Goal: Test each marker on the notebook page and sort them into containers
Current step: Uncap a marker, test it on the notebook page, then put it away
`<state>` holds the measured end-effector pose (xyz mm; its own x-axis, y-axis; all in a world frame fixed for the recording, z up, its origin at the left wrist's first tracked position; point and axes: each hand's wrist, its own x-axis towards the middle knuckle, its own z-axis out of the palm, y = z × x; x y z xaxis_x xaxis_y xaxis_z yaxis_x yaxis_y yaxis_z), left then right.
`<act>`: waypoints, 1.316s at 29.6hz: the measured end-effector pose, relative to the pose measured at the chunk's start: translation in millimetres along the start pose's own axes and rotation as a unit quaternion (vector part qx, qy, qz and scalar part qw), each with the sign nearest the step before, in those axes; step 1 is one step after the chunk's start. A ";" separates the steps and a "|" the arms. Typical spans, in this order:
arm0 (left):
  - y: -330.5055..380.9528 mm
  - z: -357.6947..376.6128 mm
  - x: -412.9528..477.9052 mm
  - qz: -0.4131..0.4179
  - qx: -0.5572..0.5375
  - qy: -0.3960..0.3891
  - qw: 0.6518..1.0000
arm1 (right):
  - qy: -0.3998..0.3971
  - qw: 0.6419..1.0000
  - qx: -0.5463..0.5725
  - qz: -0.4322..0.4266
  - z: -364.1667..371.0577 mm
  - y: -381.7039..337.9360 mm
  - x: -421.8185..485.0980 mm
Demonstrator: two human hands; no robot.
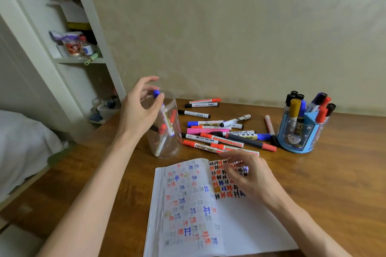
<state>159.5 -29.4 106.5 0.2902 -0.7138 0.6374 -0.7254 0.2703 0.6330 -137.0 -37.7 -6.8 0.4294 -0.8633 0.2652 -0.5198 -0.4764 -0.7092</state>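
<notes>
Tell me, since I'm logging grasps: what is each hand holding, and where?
Left hand pinches the blue-capped marker just below its cap, at the jar mouth. Right hand holds nothing.

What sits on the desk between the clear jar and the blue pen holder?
In the head view, a loose pile of markers lies flat on the desk between the clear jar and the blue pen holder.

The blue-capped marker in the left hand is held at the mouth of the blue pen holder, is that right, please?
Not quite: the head view shows the left hand holding the blue-capped marker at the mouth of the clear jar, not the blue pen holder.
</notes>
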 end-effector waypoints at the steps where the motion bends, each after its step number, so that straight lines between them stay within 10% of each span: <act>1: -1.8 1.6 -2.5 0.007 0.008 0.003 1.000 | 0.002 1.000 -0.002 0.000 -0.4 1.1 -0.4; 10: 12.7 26.5 -49.9 0.135 0.010 0.139 0.981 | 0.018 1.000 -0.001 0.024 -4.7 18.9 1.0; 15: 18.4 60.5 -81.5 0.110 -0.034 -0.053 0.992 | 0.032 0.999 0.004 0.035 -6.9 22.0 6.6; 21: 5.0 100.7 -82.0 0.064 0.242 -0.265 0.931 | 0.061 0.997 -0.027 0.036 -10.1 32.2 4.4; 32: 4.6 127.1 -80.9 0.074 0.134 -0.263 0.952 | 0.093 0.995 -0.010 0.040 -16.6 36.9 -3.1; 39: 36.0 130.7 -102.7 0.137 0.028 -0.276 0.951 | 0.096 0.974 0.201 0.046 -29.0 19.2 -12.2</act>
<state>22.0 -30.8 6.4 -0.2761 -0.8559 0.4373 -0.7628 0.4719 0.4421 -173.7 -41.2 -4.7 0.2285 -0.9326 0.2794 -0.2017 -0.3262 -0.9235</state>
